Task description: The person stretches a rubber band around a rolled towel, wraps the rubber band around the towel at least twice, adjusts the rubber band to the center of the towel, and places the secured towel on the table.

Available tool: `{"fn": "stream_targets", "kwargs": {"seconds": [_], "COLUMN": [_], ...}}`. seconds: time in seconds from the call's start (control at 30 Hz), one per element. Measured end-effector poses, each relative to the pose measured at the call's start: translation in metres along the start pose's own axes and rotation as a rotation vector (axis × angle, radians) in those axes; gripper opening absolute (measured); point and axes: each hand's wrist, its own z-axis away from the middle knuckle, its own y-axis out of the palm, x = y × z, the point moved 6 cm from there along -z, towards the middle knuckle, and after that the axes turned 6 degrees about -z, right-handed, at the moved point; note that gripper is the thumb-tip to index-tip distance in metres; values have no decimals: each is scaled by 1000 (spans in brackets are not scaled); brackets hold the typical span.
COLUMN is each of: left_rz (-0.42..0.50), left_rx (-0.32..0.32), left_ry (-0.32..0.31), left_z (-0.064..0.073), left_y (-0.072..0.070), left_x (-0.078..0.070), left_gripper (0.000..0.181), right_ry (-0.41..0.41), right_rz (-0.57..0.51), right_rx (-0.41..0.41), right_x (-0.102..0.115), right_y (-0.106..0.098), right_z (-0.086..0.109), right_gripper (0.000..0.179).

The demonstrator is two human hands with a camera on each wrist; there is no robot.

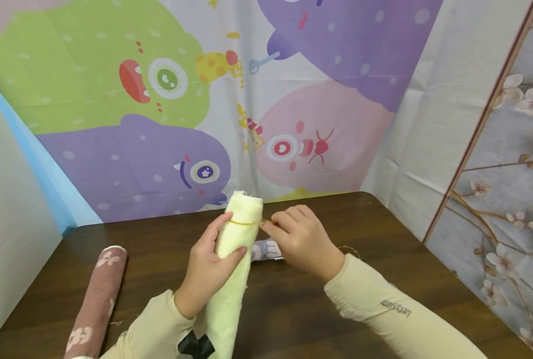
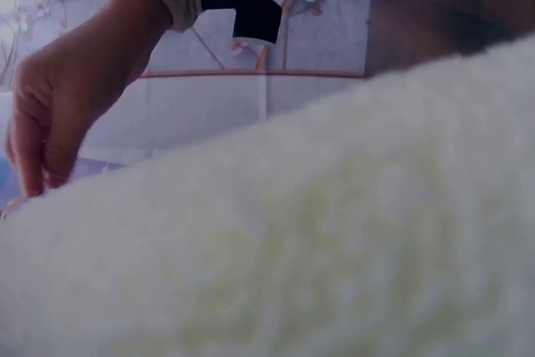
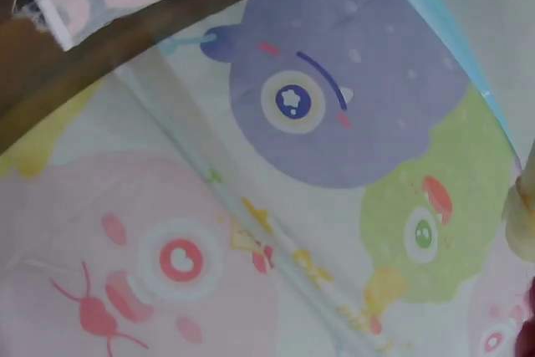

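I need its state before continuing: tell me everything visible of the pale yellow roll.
The pale yellow roll looks like fuzzy towelling, with loose threads at its whitish upper end. A thin orange band crosses its front near that end. It tilts, top leaning right in the head view, over the dark table; its lower end runs out of frame. The left hand grips it, thumb across its front; the right hand pinches the band at its right edge.

Rolled towel: pale yellow-green; thin band: orange-yellow; second roll: dusty rose, pale floral motifs, white edge; cloth piece: grey-blue, pale pink figures; tabletop: dark brown, wood-grained; backdrop: white, printed with green, purple, pink cartoon creatures; right sleeve: cream, dark lettering.
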Motion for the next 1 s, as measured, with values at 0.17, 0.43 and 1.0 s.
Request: {"fn": "stream_targets", "kwargs": {"seconds": [0.17, 0.43, 1.0], "left_rz": [-49, -78, 9], "left_rx": [-49, -90, -199], "left_ry": [39, -27, -68], "left_z": [-2, -6, -3], "left_y": [-2, -1, -2], "left_x": [2, 14, 17], "left_gripper": [57, 50, 45], "right_ry": [86, -54, -43], "right_rz": [178, 256, -68], "right_rx": [133, 301, -235], "right_x": [0, 14, 15], "right_y": [11, 23, 10], "right_z": [2, 4, 5], "right_gripper": [14, 12, 22]}}
